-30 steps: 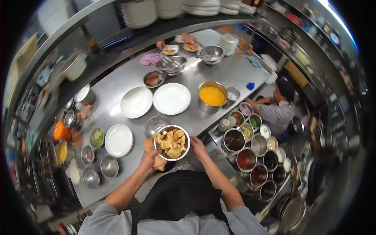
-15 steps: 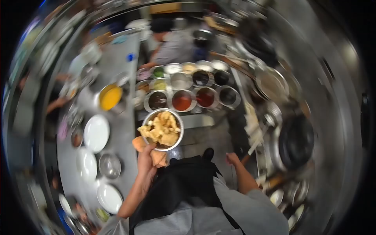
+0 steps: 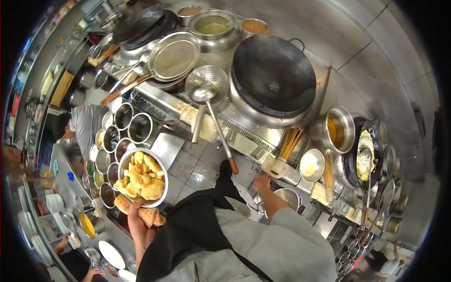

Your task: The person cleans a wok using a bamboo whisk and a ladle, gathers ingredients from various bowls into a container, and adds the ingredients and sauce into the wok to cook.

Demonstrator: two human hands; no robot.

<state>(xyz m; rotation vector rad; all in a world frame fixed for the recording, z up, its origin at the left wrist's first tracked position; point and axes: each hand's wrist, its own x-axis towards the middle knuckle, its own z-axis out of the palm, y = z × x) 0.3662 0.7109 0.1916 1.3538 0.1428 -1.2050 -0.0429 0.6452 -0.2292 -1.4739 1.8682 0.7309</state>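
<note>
My left hand (image 3: 137,221) grips the rim of a steel bowl (image 3: 164,189) with an orange cloth (image 3: 151,216) under the fingers. Fried golden pieces (image 3: 142,178) fill the bowl. My right hand (image 3: 261,182) is low near the stove's front edge, fingers apart and holding nothing. Beyond it stands a large black wok (image 3: 274,75) on the stove. A perforated skimmer (image 3: 207,83) and a ladle (image 3: 203,94) lie left of the wok, their handles reaching over the stove edge. A bamboo brush (image 3: 290,143) stands right of them.
Round sauce pots (image 3: 140,127) stand left, beyond the bowl. A steel counter (image 3: 123,237) carries white plates (image 3: 112,254) and a pot of yellow liquid (image 3: 88,225). At right, another wok (image 3: 365,152) holds food. Co-workers (image 3: 88,123) are at left and lower right.
The view has swung from the counter to the stove. The bowl, still in my left hand, has moved away from the plates. My right hand has left the bowl's side and now reaches toward the stove.
</note>
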